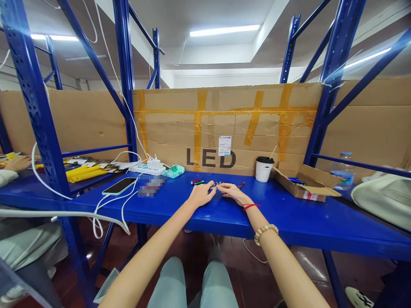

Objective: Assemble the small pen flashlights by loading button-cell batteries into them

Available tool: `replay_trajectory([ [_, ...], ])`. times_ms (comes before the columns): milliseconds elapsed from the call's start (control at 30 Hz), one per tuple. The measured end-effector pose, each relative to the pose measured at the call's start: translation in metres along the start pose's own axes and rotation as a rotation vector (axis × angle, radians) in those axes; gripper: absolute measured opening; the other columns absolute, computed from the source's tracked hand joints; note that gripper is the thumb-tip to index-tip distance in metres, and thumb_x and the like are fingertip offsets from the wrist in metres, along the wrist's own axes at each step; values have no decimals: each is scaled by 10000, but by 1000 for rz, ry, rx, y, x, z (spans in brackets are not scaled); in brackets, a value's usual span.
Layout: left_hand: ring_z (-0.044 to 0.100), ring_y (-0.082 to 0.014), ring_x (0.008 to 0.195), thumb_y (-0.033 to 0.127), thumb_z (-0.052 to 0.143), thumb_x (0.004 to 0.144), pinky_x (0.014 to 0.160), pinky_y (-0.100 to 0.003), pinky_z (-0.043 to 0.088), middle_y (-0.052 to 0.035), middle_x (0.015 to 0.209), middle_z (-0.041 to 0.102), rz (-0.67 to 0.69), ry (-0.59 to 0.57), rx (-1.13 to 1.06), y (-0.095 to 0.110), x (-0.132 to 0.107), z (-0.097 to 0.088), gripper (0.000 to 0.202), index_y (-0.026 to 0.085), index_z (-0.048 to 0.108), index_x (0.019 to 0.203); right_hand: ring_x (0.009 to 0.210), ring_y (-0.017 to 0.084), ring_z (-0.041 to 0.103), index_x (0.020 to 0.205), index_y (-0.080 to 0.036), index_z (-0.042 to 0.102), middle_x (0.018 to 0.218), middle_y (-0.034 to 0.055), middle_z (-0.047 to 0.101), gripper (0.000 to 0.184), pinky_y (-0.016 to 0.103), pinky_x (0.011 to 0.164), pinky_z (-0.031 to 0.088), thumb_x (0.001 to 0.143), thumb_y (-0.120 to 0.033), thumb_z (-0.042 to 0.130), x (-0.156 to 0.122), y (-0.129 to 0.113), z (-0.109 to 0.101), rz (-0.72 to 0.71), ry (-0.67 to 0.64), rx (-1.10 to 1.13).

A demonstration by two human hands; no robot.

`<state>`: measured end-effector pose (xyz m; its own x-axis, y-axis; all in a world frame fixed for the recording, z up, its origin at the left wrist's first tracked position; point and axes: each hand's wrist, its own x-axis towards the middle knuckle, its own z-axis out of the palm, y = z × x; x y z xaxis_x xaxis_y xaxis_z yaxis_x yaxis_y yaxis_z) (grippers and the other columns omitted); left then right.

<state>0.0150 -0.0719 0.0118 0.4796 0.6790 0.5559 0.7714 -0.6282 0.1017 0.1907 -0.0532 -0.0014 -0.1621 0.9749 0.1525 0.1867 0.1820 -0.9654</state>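
Both my hands rest on the blue shelf-table (276,216) in front of me. My left hand (201,194) has its fingers curled and pinched near several small items (221,185) lying between the hands. My right hand (231,192) lies beside it with fingers bent over the same small items; what each pinches is too small to name. A red string and a bead bracelet (265,231) sit on my right wrist. Small red and green pieces (196,182) lie just beyond my left hand.
A cardboard wall marked LED (224,128) backs the table. A white lidded cup (264,168), an open cardboard box (305,182), a phone on a cable (119,186), a power strip (147,167) and a water bottle (343,171) stand around. Another person's hand (16,163) shows at far left.
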Motion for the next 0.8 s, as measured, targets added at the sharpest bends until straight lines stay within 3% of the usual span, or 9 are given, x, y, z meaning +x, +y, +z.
replay_trajectory([
  [333, 632, -191, 780, 366, 305, 902, 642, -254, 428, -19, 812, 672, -8, 2, -17, -3, 1, 4, 251, 234, 502, 986, 991, 227, 531, 836, -239, 711, 1057, 49, 626, 305, 291, 746, 441, 600, -432, 728, -2, 0, -1, -15, -21, 15],
  [567, 594, -170, 923, 358, 275, 925, 753, -272, 447, -25, 1025, 627, 28, -34, -98, -7, 2, 5, 235, 237, 443, 1035, 1024, 216, 527, 882, -228, 703, 1101, 42, 610, 342, 280, 760, 444, 602, -424, 727, 0, 2, -2, -4, -13, 15],
  [800, 552, -179, 963, 353, 297, 922, 821, -304, 434, -29, 1042, 599, 49, -33, -122, -10, 4, 8, 223, 234, 456, 1024, 1012, 200, 539, 915, -234, 702, 1109, 43, 613, 364, 265, 755, 449, 601, -416, 727, 2, 4, -3, -7, -21, 17],
])
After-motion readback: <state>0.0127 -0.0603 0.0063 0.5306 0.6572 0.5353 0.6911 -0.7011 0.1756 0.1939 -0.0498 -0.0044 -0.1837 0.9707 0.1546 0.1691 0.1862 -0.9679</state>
